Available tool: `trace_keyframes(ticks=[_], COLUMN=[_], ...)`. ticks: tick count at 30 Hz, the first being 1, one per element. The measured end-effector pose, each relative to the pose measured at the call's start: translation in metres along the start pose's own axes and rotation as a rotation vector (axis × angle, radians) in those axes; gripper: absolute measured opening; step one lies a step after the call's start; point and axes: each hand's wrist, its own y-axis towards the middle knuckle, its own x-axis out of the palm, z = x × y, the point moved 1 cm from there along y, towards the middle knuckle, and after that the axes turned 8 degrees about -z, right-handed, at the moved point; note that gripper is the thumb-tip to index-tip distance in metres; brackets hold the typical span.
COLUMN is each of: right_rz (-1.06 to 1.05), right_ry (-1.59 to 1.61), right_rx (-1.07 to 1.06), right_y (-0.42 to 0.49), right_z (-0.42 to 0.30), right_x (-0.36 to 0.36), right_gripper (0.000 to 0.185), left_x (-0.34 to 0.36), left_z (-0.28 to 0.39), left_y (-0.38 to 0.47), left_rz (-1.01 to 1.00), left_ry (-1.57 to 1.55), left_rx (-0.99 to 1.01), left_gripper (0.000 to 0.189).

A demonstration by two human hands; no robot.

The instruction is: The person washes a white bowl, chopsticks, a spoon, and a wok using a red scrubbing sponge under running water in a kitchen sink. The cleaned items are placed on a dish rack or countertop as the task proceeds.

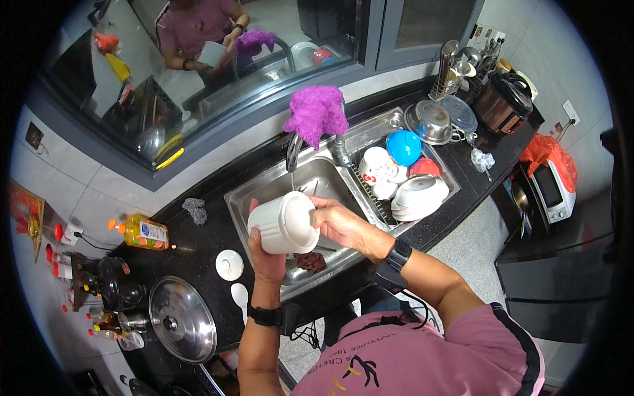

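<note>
A white ribbed pot (pixel 270 225) is held tilted over the left basin of a steel sink (pixel 322 173), its mouth turned to the right. My left hand (pixel 267 257) grips it from the left side and below. At the rim, my right hand (pixel 342 220) has its fingers at the mouth; whether they hold anything inside is hidden. Just behind the pot, the curved faucet (pixel 292 153) points down with what looks like a thin stream of water. A dark reddish-brown cloth (pixel 310 262) lies in the basin below, near thin utensils.
A purple fluffy cloth (pixel 317 114) drapes the faucet. Bowls and cups, including a blue bowl (pixel 403 147), fill the right-hand rack. Left of the sink are a white lid (pixel 229 265), a white spoon (pixel 239 295), a steel scourer (pixel 194 210), a soap bottle (pixel 143 232) and a large pan lid (pixel 183 319).
</note>
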Motion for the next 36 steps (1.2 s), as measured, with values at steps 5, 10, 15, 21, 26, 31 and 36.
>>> trace_keyframes(ticks=[5, 10, 15, 21, 26, 31, 36], right_rz=[-0.1, 0.147, 0.443, 0.511, 0.384, 0.354, 0.217], right_ry=[0.046, -0.255, -0.291, -0.125, -0.007, -0.424, -0.347], right_rx=[-0.057, -0.123, -0.227, -0.249, -0.204, -0.263, -0.213], right_y=[-0.01, -0.006, 0.011, 0.016, 0.013, 0.013, 0.006], right_z=[-0.003, 0.005, 0.017, 0.022, 0.017, 0.014, -0.006], right_x=[-0.005, -0.009, -0.01, -0.004, -0.006, -0.011, -0.021], right_gripper=[0.057, 0.042, 0.018, 0.025, 0.032, 0.028, 0.058], left_x=[-0.001, -0.002, 0.004, 0.005, 0.003, 0.003, 0.001], left_z=[0.001, -0.005, -0.017, -0.02, -0.017, -0.02, -0.018], left_y=[0.002, 0.006, 0.009, 0.012, 0.014, 0.019, 0.021], left_rz=[-0.041, -0.053, -0.081, -0.055, -0.02, -0.003, -0.024], left_ry=[0.049, 0.073, 0.179, 0.163, 0.051, 0.029, -0.043], left_rx=[0.009, 0.015, 0.047, 0.017, 0.017, 0.039, 0.066], left_gripper=[0.085, 0.085, 0.089, 0.089, 0.086, 0.084, 0.074])
